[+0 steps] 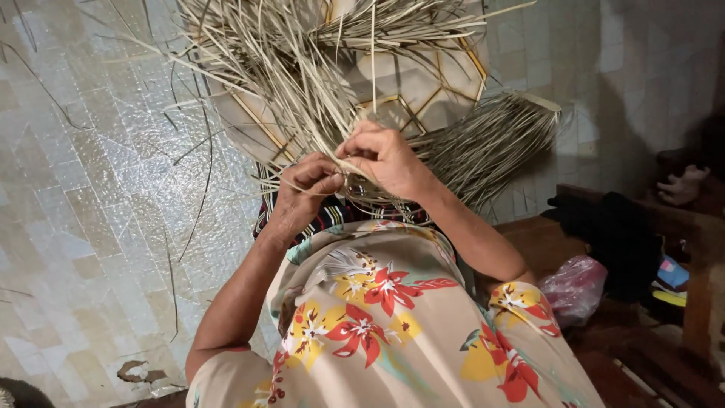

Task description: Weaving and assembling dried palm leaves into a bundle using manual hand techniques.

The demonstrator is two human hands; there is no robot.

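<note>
the left hand (306, 189) and the right hand (385, 159) meet at the gathered base of a bundle of dried palm strips (302, 68), just above the lap; both grips are closed, fingers pinching thin strips between them; the strips are pale straw-coloured, flat, narrow and stiff-looking, and their long axis runs up and away from the person, fanning towards the upper left; a second sheaf (491, 143) (finer, greyer) splays out to the right; the work sits over a floral dress (393, 325) in beige with red and yellow flowers; stray strips lie on the glossy tiled floor (91, 204); a pink plastic bag (574, 287) rests on a dark wooden bench (642, 363).
</note>
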